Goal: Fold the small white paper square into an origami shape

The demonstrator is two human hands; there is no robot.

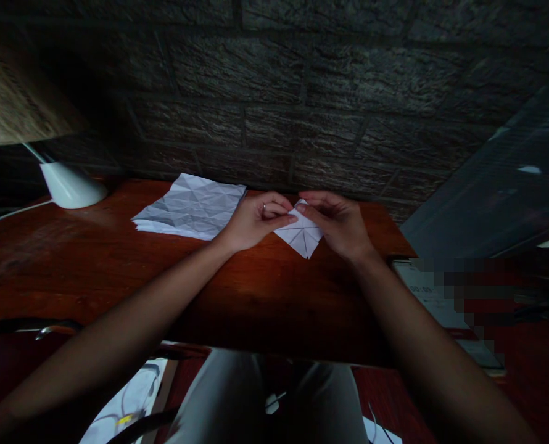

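A small folded sheet of white paper (303, 233), creased and diamond-shaped, is held over the wooden table. My left hand (260, 217), with a ring on one finger, pinches its upper left edge between thumb and fingers. At its upper right edge, my right hand (337, 221) grips the paper the same way, thumb on top. Crease lines fan out across the visible face, and a lower corner points toward me. Just left of my left hand lies a stack of creased white paper sheets (194, 206).
The brown wooden table (94, 265) runs along a dark stone-block wall (274, 92). On its left stands a lamp with a white base (71, 185) and a woven shade (15, 92). A grey panel (491, 166) leans at the right. My legs are below the table edge.
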